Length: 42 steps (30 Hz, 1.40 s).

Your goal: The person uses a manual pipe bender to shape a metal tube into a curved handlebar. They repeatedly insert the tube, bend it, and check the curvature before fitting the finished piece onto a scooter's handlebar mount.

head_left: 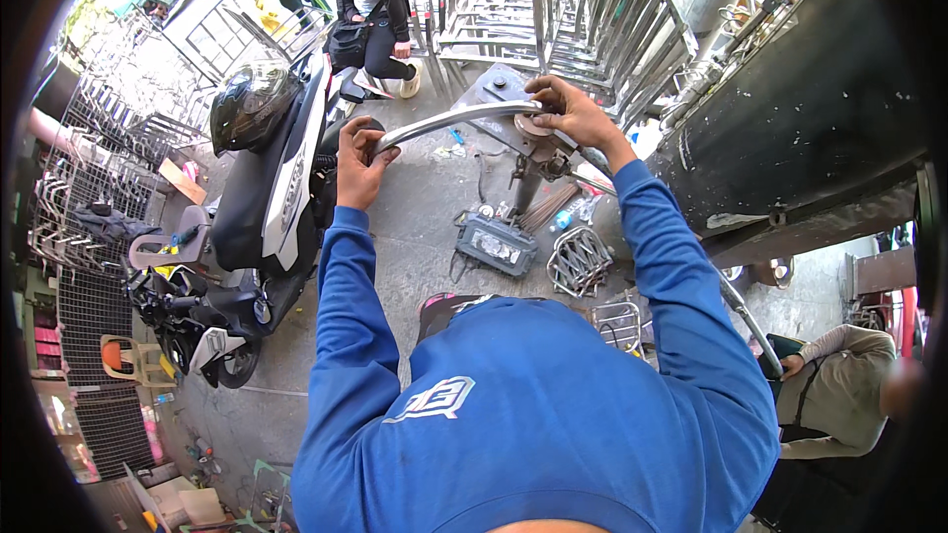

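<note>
A curved, shiny metal tube (444,121) spans between my two hands, arching away from me. My left hand (361,166) is closed round its left end. Farther right, my right hand (575,120) grips the tube with thumb and fingers near its right part. Just below the right hand sits a round metal disc (534,134) on top of an upright stand (527,188), which looks like a bending fixture. Part of that fixture is hidden behind my right hand and sleeve.
A grey box-shaped machine (496,245) and bent-rod metal racks (580,263) lie near the stand's foot. Left is a scooter (259,188) with a helmet (252,109). Metal frames (583,25) stand behind. A co-worker (834,390) holds a long bar (746,314) at right; another person (370,15) is ahead.
</note>
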### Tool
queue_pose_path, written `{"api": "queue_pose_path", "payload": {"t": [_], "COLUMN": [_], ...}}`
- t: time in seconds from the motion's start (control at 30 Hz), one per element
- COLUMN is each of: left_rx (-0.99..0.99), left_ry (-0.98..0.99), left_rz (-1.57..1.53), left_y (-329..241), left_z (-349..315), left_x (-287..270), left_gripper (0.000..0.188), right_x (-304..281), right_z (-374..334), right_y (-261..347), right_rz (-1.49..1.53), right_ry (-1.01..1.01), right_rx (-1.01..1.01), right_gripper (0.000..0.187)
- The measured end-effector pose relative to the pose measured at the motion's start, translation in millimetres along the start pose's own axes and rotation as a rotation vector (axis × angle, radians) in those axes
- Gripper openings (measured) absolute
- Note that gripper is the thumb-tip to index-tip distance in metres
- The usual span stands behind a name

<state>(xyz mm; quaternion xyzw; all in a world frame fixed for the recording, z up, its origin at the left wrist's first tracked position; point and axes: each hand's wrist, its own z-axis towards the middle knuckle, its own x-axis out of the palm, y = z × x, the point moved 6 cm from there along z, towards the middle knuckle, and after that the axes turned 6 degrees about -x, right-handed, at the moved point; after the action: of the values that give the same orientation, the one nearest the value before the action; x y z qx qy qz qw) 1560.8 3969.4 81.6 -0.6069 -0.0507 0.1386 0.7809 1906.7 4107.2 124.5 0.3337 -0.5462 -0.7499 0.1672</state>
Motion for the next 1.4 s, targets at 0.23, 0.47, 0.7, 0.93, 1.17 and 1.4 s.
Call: {"api": "queue_pose_path", "payload": {"t": [0.23, 0.47, 0.7, 0.93, 1.17, 1.4], "left_rx": [-0.017, 0.077, 0.103, 0.307, 0.575, -0.030], "left_ry": [0.060, 0.124, 0.235, 0.299, -0.128, 0.569], "left_rz": [-0.022, -0.016, 0.204, 0.298, 0.750, 0.534], "left_y": [1.5, -3.4, -2.2, -31.6, -28.9, 73.3], "left_z": [-12.4, -13.0, -0.9, 47.7, 83.1, 14.5], "left_x": [-16.2, -49.3, -57.6, -29.1, 46.3, 96.8], "left_gripper": [0.063, 0.057, 0.043, 0.035, 0.048, 0.042], "right_x": [24.2, 61.4, 81.6, 115.0, 206.5, 226.9], "right_z": [-22.3, -35.1, -56.7, -75.8, -65.0, -37.3], "right_y": [-2.7, 15.1, 33.7, 20.1, -74.0, -170.8], "right_rz": [0.119, 0.096, 0.085, 0.130, 1.211, 1.795], "right_ry": [-0.140, -0.229, -0.392, -0.186, -0.508, -0.665], "right_rx": [0.047, 0.079, 0.050, 0.180, 0.376, 0.318], "right_gripper": [0.057, 0.057, 0.057, 0.046, 0.040, 0.036]}}
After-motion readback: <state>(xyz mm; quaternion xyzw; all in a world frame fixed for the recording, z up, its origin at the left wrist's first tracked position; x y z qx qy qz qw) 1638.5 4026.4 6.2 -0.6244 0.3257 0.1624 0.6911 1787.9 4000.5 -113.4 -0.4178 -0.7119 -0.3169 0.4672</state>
